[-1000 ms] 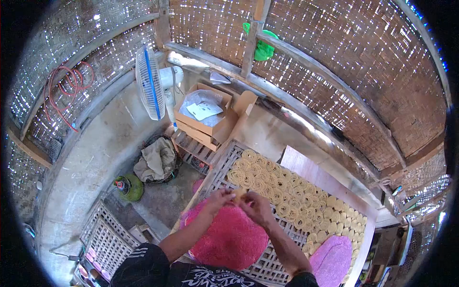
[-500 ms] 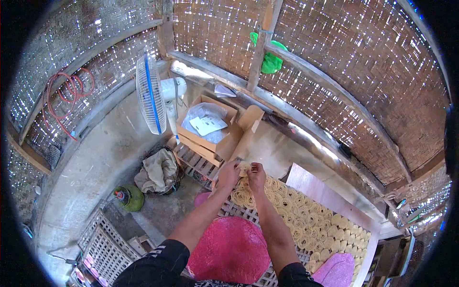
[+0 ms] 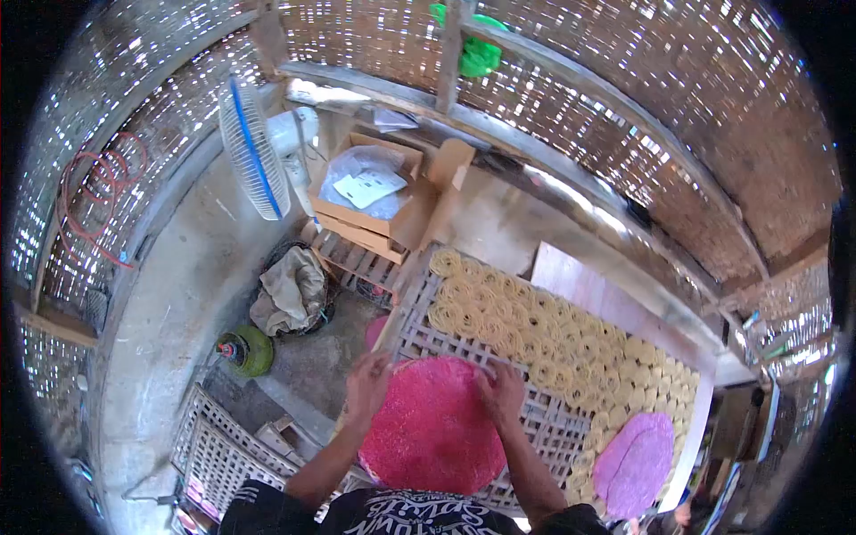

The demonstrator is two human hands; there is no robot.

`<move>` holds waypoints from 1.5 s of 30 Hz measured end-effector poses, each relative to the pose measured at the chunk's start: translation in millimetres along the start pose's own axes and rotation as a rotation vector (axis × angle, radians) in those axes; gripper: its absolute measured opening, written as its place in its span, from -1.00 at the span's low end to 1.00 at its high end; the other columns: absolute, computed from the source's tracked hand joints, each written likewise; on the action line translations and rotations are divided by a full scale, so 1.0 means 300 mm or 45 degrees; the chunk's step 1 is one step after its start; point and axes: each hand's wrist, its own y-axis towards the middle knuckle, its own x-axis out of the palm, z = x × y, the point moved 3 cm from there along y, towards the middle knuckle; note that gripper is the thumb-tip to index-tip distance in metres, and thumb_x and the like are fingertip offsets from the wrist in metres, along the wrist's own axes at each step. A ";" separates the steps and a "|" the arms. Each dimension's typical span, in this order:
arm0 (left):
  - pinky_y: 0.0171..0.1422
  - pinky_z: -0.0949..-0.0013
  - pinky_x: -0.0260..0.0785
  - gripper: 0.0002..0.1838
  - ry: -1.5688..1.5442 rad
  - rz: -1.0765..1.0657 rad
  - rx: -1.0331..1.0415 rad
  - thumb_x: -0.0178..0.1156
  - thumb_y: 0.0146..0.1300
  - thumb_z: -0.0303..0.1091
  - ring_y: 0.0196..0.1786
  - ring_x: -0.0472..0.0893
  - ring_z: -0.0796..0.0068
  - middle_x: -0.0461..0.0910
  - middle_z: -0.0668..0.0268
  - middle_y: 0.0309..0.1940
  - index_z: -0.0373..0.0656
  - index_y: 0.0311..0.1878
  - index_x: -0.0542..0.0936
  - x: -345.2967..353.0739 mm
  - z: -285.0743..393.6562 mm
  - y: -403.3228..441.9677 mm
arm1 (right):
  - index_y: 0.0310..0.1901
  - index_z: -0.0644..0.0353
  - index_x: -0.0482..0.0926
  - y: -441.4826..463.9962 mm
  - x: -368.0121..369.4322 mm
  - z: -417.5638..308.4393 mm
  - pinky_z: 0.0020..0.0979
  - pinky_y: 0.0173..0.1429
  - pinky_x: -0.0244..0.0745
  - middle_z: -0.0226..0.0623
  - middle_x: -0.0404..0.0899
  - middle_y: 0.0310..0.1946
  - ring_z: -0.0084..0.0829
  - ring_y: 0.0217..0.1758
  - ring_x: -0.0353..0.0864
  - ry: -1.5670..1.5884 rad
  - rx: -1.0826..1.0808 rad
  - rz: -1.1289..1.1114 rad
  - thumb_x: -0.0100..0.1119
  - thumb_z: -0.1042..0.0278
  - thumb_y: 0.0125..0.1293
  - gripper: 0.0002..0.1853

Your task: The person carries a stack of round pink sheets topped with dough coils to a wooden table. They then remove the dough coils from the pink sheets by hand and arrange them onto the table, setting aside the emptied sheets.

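A round, flat, pinkish-red piece with a rough, mottled surface (image 3: 432, 437) lies in front of me on the slatted rack (image 3: 425, 332); its material is unclear. My left hand (image 3: 366, 388), slightly blurred, is at its upper left edge with the fingers bent. On the opposite upper edge is my right hand (image 3: 503, 392), its fingertips bent against the rim. Beyond and to the right, many pale yellow coiled rounds (image 3: 499, 316) cover the rack in close rows. A similar flat purple-pink piece (image 3: 635, 464) rests over some of them.
An open cardboard box (image 3: 419, 209) with plastic and paper inside stands past the rack, beside a fan (image 3: 254, 147). Left on the floor are a green gas cylinder (image 3: 245, 350) and a bundled cloth (image 3: 290, 290). More slatted racks (image 3: 227, 455) lean at lower left.
Both hands have left the pale coil at the rack's far end and come back toward me, parting to the sides of the red piece. That coil stays on the rack. The view has tilted downward.
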 end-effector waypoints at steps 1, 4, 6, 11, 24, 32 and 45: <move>-0.06 0.35 0.51 -0.78 0.002 -0.032 -0.050 0.31 0.19 -0.50 -0.22 0.65 0.36 0.64 0.17 -0.20 -0.21 -0.08 0.66 -0.020 -0.020 -0.068 | 0.11 0.12 0.58 -0.078 -0.051 0.005 -0.14 0.03 0.50 -0.13 0.60 -0.08 -0.11 -0.05 0.60 -0.143 -0.025 0.065 0.37 0.03 0.18 -0.48; -0.05 0.36 0.51 -0.78 -0.012 0.008 -0.075 0.30 0.21 -0.48 -0.20 0.65 0.38 0.66 0.20 -0.23 -0.21 -0.07 0.67 -0.050 -0.039 -0.222 | 0.10 0.12 0.60 -0.211 -0.112 0.028 -0.12 0.08 0.49 -0.11 0.61 -0.09 -0.06 0.00 0.58 -0.276 0.083 0.065 0.42 0.05 0.12 -0.46; -0.03 0.36 0.51 -0.78 -0.021 -0.068 -0.046 0.29 0.21 -0.48 -0.18 0.66 0.40 0.66 0.22 -0.25 -0.21 -0.06 0.68 -0.039 -0.041 -0.262 | 0.08 0.12 0.61 -0.261 -0.117 0.047 -0.11 0.09 0.48 -0.10 0.61 -0.10 -0.04 0.01 0.57 -0.223 0.201 0.032 0.42 0.04 0.12 -0.48; -0.06 0.38 0.47 -0.79 0.000 -0.129 0.061 0.27 0.24 -0.45 -0.20 0.62 0.49 0.69 0.29 -0.21 -0.22 -0.05 0.68 -0.046 0.147 -0.254 | -0.06 0.14 0.64 -0.302 -0.104 0.074 -0.08 0.02 0.47 -0.11 0.58 -0.22 -0.03 -0.07 0.57 -0.011 0.286 0.061 0.39 0.11 0.17 -0.62; -0.28 0.51 0.41 -0.76 0.011 -0.121 0.046 0.27 0.21 -0.53 -0.28 0.53 0.61 0.63 0.38 -0.31 -0.25 -0.03 0.67 0.040 0.140 -0.481 | -0.14 0.30 0.53 -0.673 -0.414 0.554 -0.25 -0.11 0.46 -0.26 0.55 -0.34 -0.36 -0.29 0.51 0.646 0.715 1.053 0.16 0.26 0.41 -0.76; -0.20 0.43 0.54 -0.78 -0.051 -0.133 0.084 0.26 0.23 -0.53 -0.19 0.64 0.51 0.66 0.34 -0.23 -0.21 -0.04 0.66 0.121 0.173 -0.586 | -0.15 0.23 0.62 -1.328 -0.572 1.334 -0.28 -0.10 0.49 -0.30 0.59 -0.30 -0.33 -0.26 0.51 0.811 1.136 1.823 -0.02 0.17 0.45 -0.69; 0.25 0.08 0.37 -0.71 0.726 -0.415 1.058 0.30 0.12 -0.26 0.12 0.53 0.14 0.63 0.20 -0.12 -0.12 -0.09 0.68 0.506 0.159 -0.486 | 0.28 0.30 0.41 -1.109 -0.576 0.868 0.04 0.32 0.35 0.06 0.48 0.21 0.03 0.20 0.50 -0.435 1.201 1.198 0.21 0.08 0.35 -0.41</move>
